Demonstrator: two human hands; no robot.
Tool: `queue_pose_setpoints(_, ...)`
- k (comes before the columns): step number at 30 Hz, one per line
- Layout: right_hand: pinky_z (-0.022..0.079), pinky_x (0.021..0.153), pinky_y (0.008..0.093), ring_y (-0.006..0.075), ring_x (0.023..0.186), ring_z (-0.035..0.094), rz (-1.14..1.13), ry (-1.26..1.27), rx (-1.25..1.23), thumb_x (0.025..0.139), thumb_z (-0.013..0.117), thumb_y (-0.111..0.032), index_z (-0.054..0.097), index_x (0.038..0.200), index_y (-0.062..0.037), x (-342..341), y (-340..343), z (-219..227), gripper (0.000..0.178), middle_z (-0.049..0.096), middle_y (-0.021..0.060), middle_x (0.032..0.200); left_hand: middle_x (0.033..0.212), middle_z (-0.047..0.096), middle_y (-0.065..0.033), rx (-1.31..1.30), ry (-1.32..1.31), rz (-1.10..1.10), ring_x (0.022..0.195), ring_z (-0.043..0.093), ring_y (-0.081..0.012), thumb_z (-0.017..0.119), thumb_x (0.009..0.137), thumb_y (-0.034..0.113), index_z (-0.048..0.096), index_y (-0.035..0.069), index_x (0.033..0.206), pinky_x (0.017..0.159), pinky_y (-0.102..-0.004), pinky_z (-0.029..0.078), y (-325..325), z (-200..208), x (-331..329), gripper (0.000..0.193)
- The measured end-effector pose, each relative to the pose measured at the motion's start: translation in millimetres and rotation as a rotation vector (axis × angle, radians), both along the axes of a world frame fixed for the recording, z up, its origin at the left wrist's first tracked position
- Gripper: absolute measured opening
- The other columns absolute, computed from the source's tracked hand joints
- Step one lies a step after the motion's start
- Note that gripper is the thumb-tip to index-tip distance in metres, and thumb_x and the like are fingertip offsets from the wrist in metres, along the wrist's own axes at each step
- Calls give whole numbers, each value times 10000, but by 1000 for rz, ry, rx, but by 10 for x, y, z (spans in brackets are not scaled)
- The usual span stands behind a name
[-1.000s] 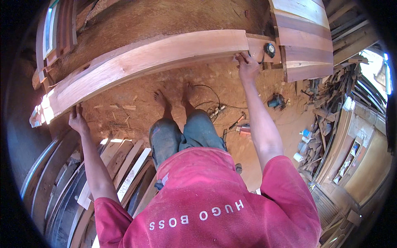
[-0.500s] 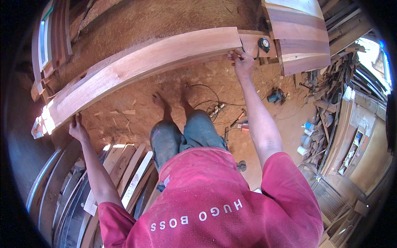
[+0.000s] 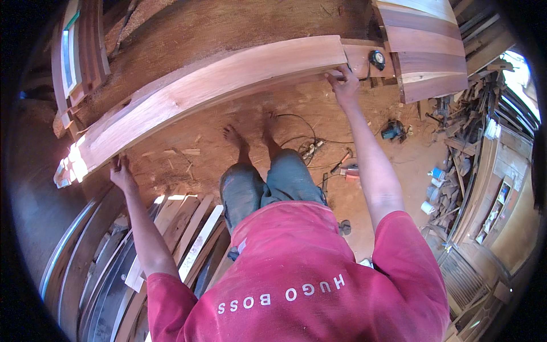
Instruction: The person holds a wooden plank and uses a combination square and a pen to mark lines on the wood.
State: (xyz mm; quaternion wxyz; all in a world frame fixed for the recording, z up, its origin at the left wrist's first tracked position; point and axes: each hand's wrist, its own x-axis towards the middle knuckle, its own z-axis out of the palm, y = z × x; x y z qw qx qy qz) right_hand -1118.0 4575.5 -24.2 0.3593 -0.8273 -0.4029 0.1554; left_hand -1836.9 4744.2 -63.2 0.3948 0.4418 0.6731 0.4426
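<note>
A long, pale reddish wooden plank [image 3: 216, 74] lies across in front of me, bending in the fisheye view. My left hand [image 3: 123, 174] is at its near edge toward the left end, fingers closed at the wood. At the right end, my right hand [image 3: 345, 85] has its fingers bent together against the near corner. A small dark object shows between those fingers and the plank's end; its kind is unclear. Just beyond that end, a black tape measure [image 3: 376, 59] rests on another board [image 3: 360, 56].
A striped wooden panel [image 3: 427, 54] stands at the far right. Below it are a blue power tool [image 3: 393, 131], cords and a hammer [image 3: 342, 161] on the dirt floor. Boards [image 3: 176, 228] lean at my left. Scrap wood [image 3: 456, 148] is piled at right.
The whole view has shifted slightly, so everything sits a little farther right. Both hands keep their places along the plank.
</note>
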Motion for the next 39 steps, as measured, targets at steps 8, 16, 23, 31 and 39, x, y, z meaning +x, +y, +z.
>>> queue_pose_setpoints(8, 530, 890, 412, 341, 1034, 665, 105, -369, -81, 786, 827, -220, 719, 1018, 10, -41, 34, 119, 344, 652, 209, 1209, 1171, 685, -147, -94, 122, -8, 1051, 615, -186, 785, 882, 145, 580, -104, 1303, 913, -298, 486, 41, 21, 200, 531)
queue_pose_setpoints(16, 525, 913, 421, 357, 1075, 646, 53, -197, -43, 816, 804, -236, 746, 1036, -22, 90, -24, -100, 313, 678, 193, 1195, 1087, 735, -148, -40, 483, -123, 945, 684, -202, 743, 902, 116, 692, -70, 1162, 864, -325, 543, 26, 280, 503, 324)
queue_pose_setpoints(23, 543, 859, 395, 356, 951, 686, 5, -100, -44, 817, 797, -215, 757, 999, -18, 109, -5, -27, 271, 712, 178, 1123, 1002, 759, -143, -63, 681, -90, 884, 697, -194, 722, 922, 156, 724, -49, 1105, 798, -340, 549, -18, 365, 528, 275)
queue_pose_setpoints(31, 542, 729, 392, 356, 852, 709, 39, -141, 36, 855, 755, -211, 737, 963, -22, 231, -43, 66, 217, 718, 201, 915, 1045, 748, -168, 46, 485, -159, 923, 691, -214, 728, 925, 209, 720, -59, 1097, 835, -353, 535, -37, 209, 407, 318)
queue_pose_setpoints(39, 546, 708, 389, 336, 823, 721, 43, -214, -23, 878, 750, -251, 748, 990, -44, 234, -38, 68, 236, 722, 184, 907, 1099, 728, -196, 38, 562, -84, 1010, 679, -259, 785, 882, 260, 712, -70, 1089, 916, -373, 505, -48, 204, 470, 396)
